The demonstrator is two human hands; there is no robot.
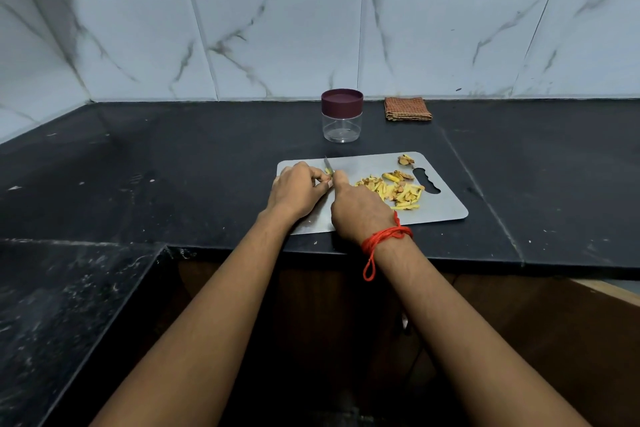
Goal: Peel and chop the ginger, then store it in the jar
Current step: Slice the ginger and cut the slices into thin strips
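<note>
A grey cutting board (440, 208) lies on the black counter. My left hand (296, 189) pinches a small yellow ginger piece (327, 171) on the board's left part. My right hand (356, 208), with a red thread at the wrist, grips a knife whose thin blade (326, 163) sticks up over that piece; the handle is hidden in my fist. A pile of yellow ginger strips (398, 192) and some brownish peel (406, 160) lie on the board's right half. A clear jar (342, 127) with a maroon lid (342, 101) on it stands behind the board.
A folded orange checked cloth (408, 109) lies by the tiled wall, right of the jar. The black counter (173, 167) stretches left and right, and turns toward me on the left side. The front edge runs just below the board.
</note>
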